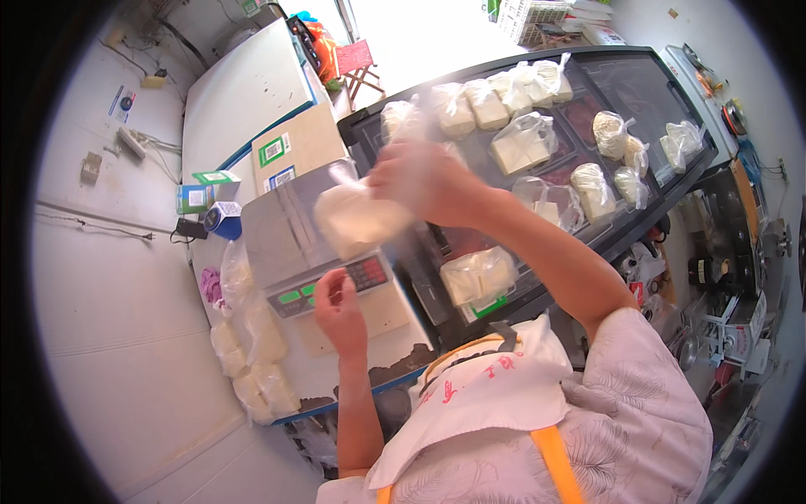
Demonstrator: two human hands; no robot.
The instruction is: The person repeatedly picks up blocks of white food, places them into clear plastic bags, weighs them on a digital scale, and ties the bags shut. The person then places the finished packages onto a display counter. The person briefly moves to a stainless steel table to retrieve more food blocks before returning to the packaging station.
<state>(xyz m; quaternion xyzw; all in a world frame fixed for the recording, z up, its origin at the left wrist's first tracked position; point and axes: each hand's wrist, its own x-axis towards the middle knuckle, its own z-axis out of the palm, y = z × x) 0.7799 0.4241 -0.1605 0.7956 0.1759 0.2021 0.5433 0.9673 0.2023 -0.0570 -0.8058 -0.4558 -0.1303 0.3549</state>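
My right hand (434, 183), blurred, grips the top of a clear plastic bag holding a pale block (359, 220), possibly tofu. The bag hangs over the right part of the steel pan (283, 220) of a digital price scale; whether it touches the pan is hard to tell. My left hand (340, 309) hovers in front of the scale's keypad (366, 272), its fingers loosely curled and nothing seen in them. Part of the scale's lit green display (291, 297) is behind that hand.
Bagged pale blocks (485, 104) stand on the dark display counter (434, 315) to the right. More bagged blocks (261, 340) line the left table edge. A blue round container (223, 219) and a cardboard box (302, 138) are beyond the scale. Farther back is a red folding stool (354, 58).
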